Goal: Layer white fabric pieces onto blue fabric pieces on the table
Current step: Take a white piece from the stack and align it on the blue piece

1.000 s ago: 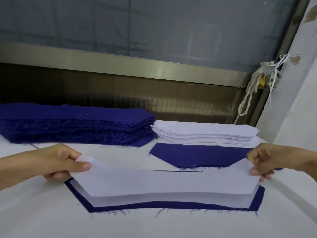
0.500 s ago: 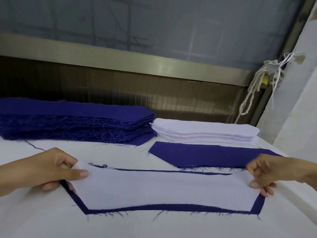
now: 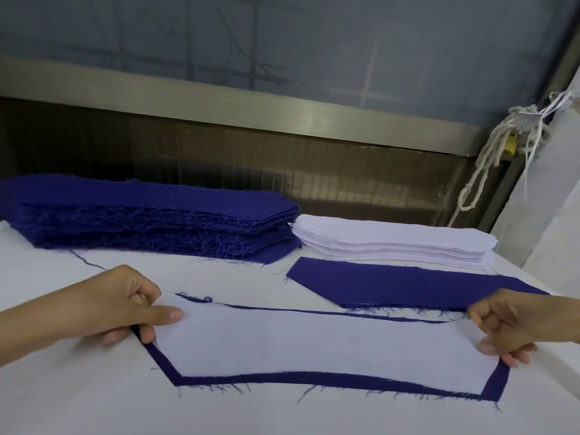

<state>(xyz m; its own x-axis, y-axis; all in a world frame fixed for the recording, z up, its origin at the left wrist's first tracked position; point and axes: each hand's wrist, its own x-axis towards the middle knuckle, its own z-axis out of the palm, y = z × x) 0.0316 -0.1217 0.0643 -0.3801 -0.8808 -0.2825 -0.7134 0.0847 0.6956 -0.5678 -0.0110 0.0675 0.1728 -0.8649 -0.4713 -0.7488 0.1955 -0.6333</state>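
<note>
Thumb and curled fingers of the left grip pinch the left end of the white piece; the right grip pinches its right end. It lies on a blue piece on the surface, a blue border showing along the near edge. Behind lie a second blue piece, a blue stack and a white stack

A grey window pane sits above a metal rail, with knotted cord hanging beside a white wall.
</note>
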